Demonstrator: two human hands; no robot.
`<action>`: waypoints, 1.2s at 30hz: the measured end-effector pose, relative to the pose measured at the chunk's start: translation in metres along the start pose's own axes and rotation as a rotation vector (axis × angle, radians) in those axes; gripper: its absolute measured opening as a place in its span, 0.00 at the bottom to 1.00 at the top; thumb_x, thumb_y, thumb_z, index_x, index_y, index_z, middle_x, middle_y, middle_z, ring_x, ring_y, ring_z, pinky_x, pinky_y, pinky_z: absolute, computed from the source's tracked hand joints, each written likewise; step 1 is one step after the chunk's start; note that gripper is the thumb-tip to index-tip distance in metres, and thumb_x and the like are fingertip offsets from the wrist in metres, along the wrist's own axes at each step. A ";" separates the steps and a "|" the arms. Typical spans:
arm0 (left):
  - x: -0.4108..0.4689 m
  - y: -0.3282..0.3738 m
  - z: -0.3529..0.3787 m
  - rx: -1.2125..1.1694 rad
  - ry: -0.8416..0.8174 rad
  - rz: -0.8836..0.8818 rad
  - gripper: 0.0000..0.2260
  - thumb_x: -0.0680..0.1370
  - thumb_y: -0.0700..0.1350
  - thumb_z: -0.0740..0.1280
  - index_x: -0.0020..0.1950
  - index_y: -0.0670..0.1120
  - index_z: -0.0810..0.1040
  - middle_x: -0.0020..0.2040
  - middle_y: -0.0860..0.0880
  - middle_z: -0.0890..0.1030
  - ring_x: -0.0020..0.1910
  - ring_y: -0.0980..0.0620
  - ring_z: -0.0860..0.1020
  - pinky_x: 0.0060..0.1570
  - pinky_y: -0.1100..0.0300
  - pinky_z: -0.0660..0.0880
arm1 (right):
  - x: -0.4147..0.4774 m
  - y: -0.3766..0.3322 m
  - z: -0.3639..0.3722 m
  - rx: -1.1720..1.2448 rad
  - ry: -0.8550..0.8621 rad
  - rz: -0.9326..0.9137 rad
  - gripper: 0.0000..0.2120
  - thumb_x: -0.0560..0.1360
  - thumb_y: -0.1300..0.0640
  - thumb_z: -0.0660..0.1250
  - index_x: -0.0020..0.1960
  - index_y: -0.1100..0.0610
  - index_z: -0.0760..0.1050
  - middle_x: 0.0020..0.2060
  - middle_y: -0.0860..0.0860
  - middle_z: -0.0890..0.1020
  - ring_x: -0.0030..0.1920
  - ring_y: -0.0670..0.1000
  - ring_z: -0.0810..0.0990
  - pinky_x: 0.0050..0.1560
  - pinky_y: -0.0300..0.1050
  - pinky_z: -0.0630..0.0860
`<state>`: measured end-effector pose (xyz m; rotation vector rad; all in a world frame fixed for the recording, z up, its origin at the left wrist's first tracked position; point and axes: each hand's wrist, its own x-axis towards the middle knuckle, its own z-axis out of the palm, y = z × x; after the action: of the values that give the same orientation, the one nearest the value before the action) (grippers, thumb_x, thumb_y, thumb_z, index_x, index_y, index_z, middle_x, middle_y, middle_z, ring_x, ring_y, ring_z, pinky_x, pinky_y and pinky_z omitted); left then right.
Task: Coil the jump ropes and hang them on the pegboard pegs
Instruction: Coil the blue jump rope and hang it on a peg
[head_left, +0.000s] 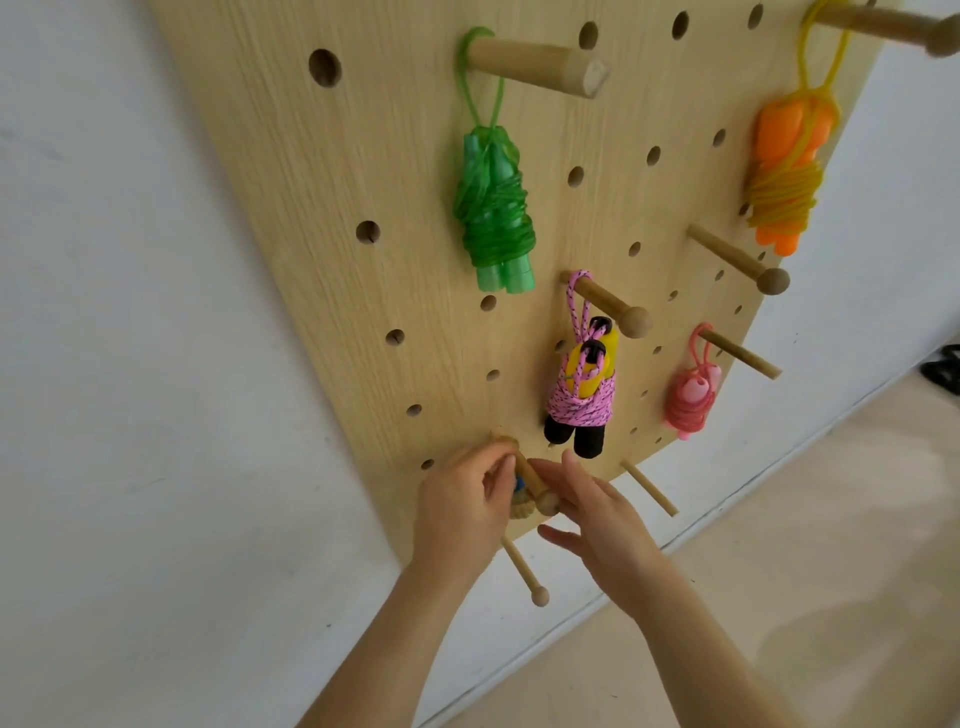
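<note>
White wall (130, 364) filled 9 o'clock, with the wooden pegboard (363, 156) leaning on it from 12 to 6 o'clock and pale floor (831, 519) at 4 o'clock. Four coiled ropes hung from pegs: green (493, 208) at 12, orange (784, 176) at 2, speckled (582, 400) at centre and pink (691, 400) at 3 o'clock. At 6 o'clock the left grip (462, 504) had its fingers curled, apparently pinching the tan rope (521, 509). This rope was a small bundle, mostly hidden, lying against the low peg (532, 483). The right grip (602, 519) was spread, its fingertips just beside the peg's knob. The bundle was probably light, soft and limp, and liable to unwind if released. It was best held across its wraps, with the free loop kept open so that it could pass over the knob. The smooth, outward-pointing peg gave little friction, so the loop needed seating near the board.
</note>
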<state>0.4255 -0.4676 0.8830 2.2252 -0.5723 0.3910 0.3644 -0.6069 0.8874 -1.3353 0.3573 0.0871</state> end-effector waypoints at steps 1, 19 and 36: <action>-0.003 0.003 0.003 0.006 -0.068 -0.022 0.13 0.80 0.48 0.63 0.63 0.49 0.78 0.54 0.55 0.81 0.52 0.58 0.78 0.49 0.65 0.75 | 0.002 0.000 0.000 0.021 -0.035 0.016 0.22 0.78 0.38 0.56 0.60 0.49 0.79 0.53 0.49 0.84 0.57 0.44 0.80 0.61 0.52 0.76; -0.034 0.039 0.009 -0.100 -0.117 -0.255 0.20 0.76 0.47 0.70 0.67 0.51 0.74 0.52 0.57 0.79 0.52 0.62 0.76 0.54 0.66 0.74 | -0.010 -0.006 -0.013 -0.172 -0.124 -0.160 0.11 0.80 0.64 0.63 0.49 0.58 0.84 0.36 0.55 0.85 0.38 0.50 0.82 0.44 0.40 0.80; -0.145 0.070 -0.062 -0.205 0.161 -0.620 0.10 0.78 0.40 0.65 0.49 0.53 0.82 0.40 0.57 0.84 0.38 0.61 0.80 0.42 0.68 0.75 | -0.032 -0.019 0.001 -1.132 0.105 -0.979 0.16 0.72 0.65 0.69 0.60 0.61 0.78 0.50 0.59 0.79 0.46 0.61 0.76 0.43 0.53 0.76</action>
<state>0.2605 -0.4221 0.9013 2.0212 0.1668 0.1723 0.3396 -0.6059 0.9152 -2.5005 -0.3725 -0.6987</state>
